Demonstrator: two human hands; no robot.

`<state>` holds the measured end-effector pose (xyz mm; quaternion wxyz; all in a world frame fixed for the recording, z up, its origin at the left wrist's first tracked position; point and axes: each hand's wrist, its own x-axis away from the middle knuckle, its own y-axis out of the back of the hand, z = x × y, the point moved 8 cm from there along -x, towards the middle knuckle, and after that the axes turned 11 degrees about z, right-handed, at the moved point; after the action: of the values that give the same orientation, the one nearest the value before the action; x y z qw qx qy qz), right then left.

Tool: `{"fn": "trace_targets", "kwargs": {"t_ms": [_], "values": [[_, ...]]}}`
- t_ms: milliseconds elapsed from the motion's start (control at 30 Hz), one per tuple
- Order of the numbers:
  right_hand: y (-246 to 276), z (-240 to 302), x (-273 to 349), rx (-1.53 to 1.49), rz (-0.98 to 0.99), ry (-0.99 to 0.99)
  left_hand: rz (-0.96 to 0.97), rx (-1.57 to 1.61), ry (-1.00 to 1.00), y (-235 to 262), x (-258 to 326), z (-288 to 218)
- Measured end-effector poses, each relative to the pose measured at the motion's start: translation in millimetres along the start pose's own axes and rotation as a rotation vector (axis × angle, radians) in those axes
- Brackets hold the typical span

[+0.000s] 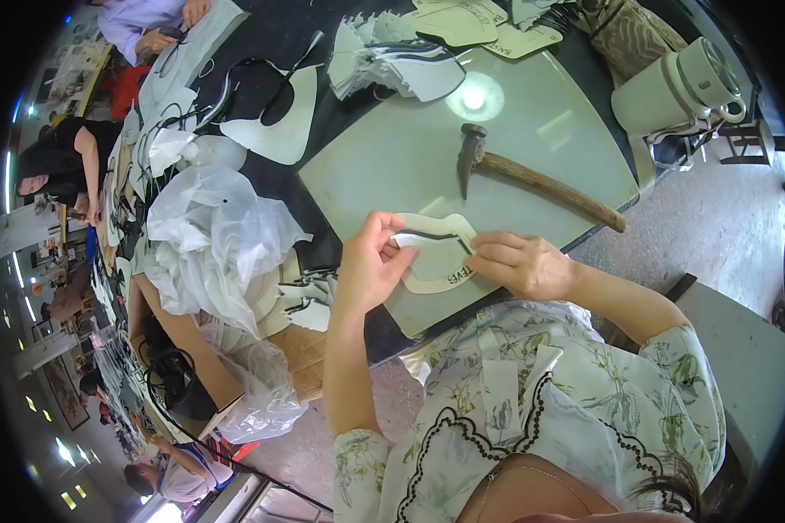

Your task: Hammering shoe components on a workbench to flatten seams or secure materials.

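**Hands line up a dark strip on a cream pattern piece at the bench**

A worker's left hand (371, 266) and right hand (519, 263) meet over a cream cut-out piece (434, 261), a flat, curved shape like stiff card or lining, lying on the pale glass-topped bench (384, 166) just in front of the person. The left fingers (384, 234) pinch the piece's edge at its nine o'clock side; the right fingers (490, 253) are pressed together and pinch it at three o'clock, where a thin dark strip (432, 235) runs in a wavy line across the top. The step in hand looks like seating that strip along the edge; the next move would seem to call for steady pressure along the curve without letting the strip wander.

At twelve o'clock from the hands lies a hammer (532, 179), rough wooden handle, dull metal head. Further off at eleven o'clock sits a stack of similar cut pieces (401, 57), and at nine o'clock a heap of crumpled, translucent plastic bags (214, 240). A cream lidded jug (685, 87) stands at two o'clock. Other people work along the bench at far left.
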<state>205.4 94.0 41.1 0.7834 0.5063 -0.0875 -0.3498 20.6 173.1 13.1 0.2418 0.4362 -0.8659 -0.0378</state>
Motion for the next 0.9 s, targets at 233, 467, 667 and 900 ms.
{"fn": "trace_targets", "kwargs": {"t_ms": [233,467,667,900], "values": [[-3,4,-8,-0.008,0.077,-0.074,-0.039,-0.037,-0.018,-2,1,-3],[-1,7,-11,0.021,0.056,-0.072,-0.136,-0.11,-0.059,-3,7,-5],[0,7,-13,0.049,0.078,-0.066,-0.144,-0.163,-0.043,-7,10,-12],[-6,8,-15,0.085,0.216,-0.1,-0.313,-0.274,0.046,-23,28,-8]]}}
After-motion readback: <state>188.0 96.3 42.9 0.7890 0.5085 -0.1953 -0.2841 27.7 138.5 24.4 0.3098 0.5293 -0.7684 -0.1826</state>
